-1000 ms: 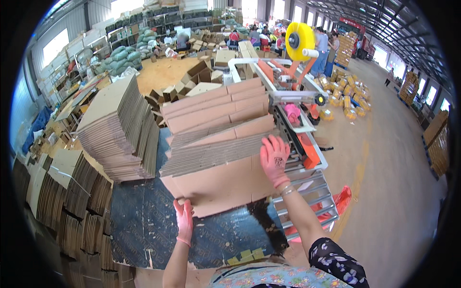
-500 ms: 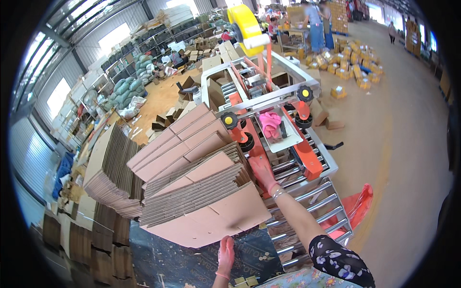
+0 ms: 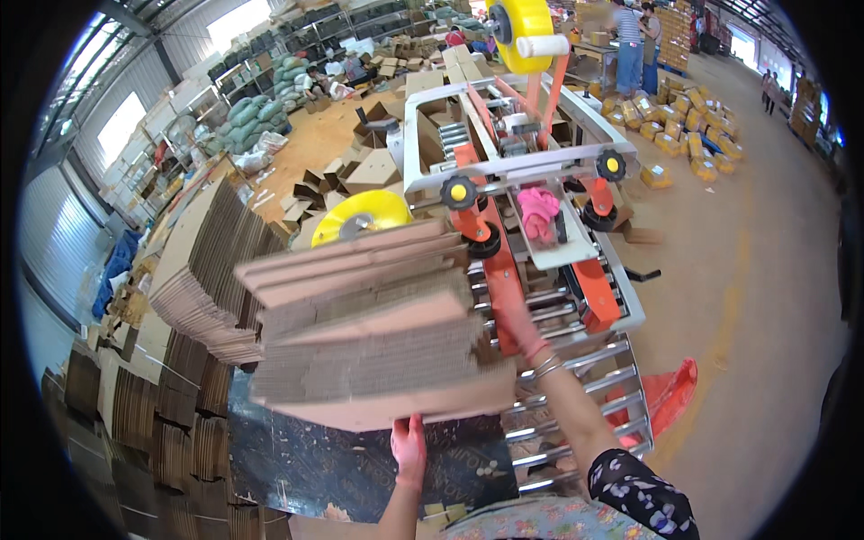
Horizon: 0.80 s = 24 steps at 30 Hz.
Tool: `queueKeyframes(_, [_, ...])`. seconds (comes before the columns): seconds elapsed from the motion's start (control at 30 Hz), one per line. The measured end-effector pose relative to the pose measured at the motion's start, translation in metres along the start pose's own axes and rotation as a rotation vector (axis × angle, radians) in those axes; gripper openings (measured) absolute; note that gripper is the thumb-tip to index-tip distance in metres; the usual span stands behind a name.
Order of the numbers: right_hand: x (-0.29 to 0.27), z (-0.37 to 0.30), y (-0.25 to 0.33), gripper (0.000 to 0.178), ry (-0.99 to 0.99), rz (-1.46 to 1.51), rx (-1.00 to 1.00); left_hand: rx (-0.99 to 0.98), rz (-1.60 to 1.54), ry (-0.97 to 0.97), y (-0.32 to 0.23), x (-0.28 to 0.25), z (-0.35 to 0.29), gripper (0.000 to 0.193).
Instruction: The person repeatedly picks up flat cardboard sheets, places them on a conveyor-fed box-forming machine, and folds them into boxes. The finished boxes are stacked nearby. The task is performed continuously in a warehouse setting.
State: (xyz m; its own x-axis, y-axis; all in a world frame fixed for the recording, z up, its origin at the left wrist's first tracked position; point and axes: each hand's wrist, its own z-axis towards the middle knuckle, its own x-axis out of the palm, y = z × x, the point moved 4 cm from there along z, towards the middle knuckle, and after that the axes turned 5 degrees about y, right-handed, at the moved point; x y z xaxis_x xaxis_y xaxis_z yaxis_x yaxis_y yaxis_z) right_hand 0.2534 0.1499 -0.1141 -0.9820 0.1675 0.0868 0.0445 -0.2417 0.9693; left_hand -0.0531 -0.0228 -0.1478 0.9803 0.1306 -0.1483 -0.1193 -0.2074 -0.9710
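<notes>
A thick stack of flattened cardboard cartons point(image 3: 387, 364) leans on edge on a dark board-topped table point(image 3: 333, 459), blurred by motion. My left hand point(image 3: 409, 447), in a pink glove, grips the lower near edge of the front carton, with some fingers hidden by it. At the stack's right end, my right hand point(image 3: 517, 322), also pink-gloved, reaches forward with fingers stretched out, beside the orange rail point(image 3: 504, 292) of a carton-taping machine. Its fingertips are smeared.
Metal rollers point(image 3: 580, 382) run along the right side under my forearm. A yellow tape roll point(image 3: 522, 36) tops the machine; another yellow roll point(image 3: 364, 216) shows behind the cartons. A white tray point(image 3: 553, 238) holds pink gloves. More flattened cartons point(image 3: 202, 279) stand at left; yellow parcels point(image 3: 688, 121) lie behind.
The carton stack has tilted and moved slightly away from me, and my left hand has shifted up and left with it. The view has turned, uncovering the yellow roll behind the stack.
</notes>
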Motion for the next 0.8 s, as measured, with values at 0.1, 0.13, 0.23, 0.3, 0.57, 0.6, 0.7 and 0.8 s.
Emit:
queueKeyframes(0.1, [-0.021,-0.048,0.074,0.035,-0.112,0.01,0.089,-0.166,0.27,0.064,-0.052,0.005,0.02,0.043])
queueKeyframes(0.13, [-0.031,-0.073,0.085,0.035,-0.178,-0.116,0.017,-0.125,0.18,0.117,-0.036,0.007,0.027,0.047])
queueKeyframes(0.23, [0.016,-0.142,0.147,0.031,-0.499,-0.126,-0.063,0.004,0.081,0.18,-0.019,0.005,0.033,0.053])
queueKeyframes(0.3, [0.041,-0.186,0.148,0.035,-0.515,-0.218,-0.365,-0.168,0.319,0.395,-0.041,-0.004,0.019,0.048])
queueKeyframes(0.57, [0.161,-0.094,0.204,0.054,0.047,-1.184,-0.673,0.412,0.262,0.18,-0.114,-0.102,-0.014,0.036])
queueKeyframes(0.6, [0.159,-0.101,0.2,0.053,0.11,-1.123,-0.697,0.718,0.535,0.044,-0.158,-0.113,-0.027,0.04])
queueKeyframes(0.7, [0.143,-0.128,0.192,0.045,0.223,-0.974,-0.805,1.245,0.996,-0.039,-0.239,-0.113,-0.047,0.048])
queueKeyframes(0.8, [0.135,-0.163,0.206,0.028,0.252,-0.899,-0.827,0.919,0.921,0.373,-0.229,-0.1,-0.038,0.05])
